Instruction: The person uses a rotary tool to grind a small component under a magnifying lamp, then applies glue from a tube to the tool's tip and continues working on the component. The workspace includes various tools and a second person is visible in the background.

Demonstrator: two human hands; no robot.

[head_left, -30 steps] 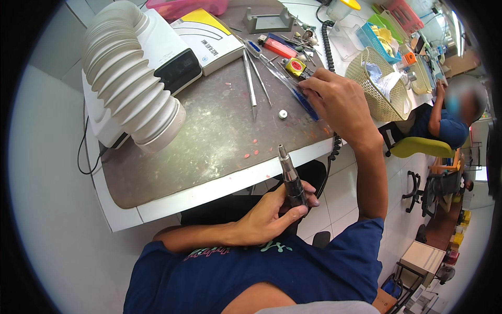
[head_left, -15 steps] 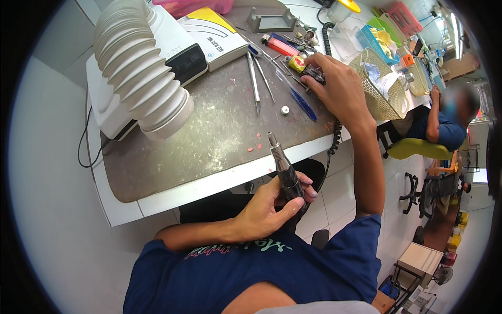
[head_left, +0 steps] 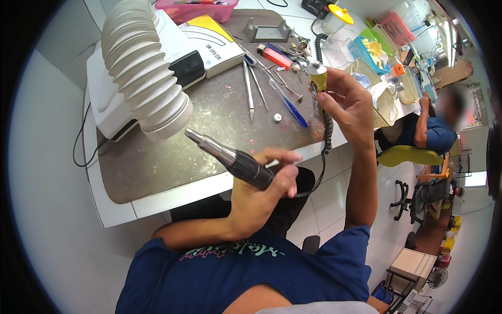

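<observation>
My left hand [head_left: 259, 201] is closed around a rotary handpiece [head_left: 227, 157] with a silver nose and a black body. It is tilted, nose up and left, over the table's front edge, with a cord trailing from its back end. Held between thumb and fingers of my right hand [head_left: 351, 104] is a small yellow and dark tube [head_left: 318, 81] with a silvery end, raised above the table's right side. A small white cap [head_left: 277, 118] lies on the brown mat [head_left: 209, 149] between the hands, near a blue-handled brush [head_left: 295, 110].
A white ribbed hose [head_left: 146, 73] arches over the mat at left, beside a white box [head_left: 209, 52] with yellow. Thin metal tools, a knife [head_left: 248, 94] and a red lighter [head_left: 275, 56] lie behind. Baskets [head_left: 384, 107] stand right; a co-worker [head_left: 434, 125] sits beyond.
My right hand has lifted the tube off the table and turned it silvery end up. The handpiece has swung from nearly upright to leaning left, and my left hand has risen slightly.
</observation>
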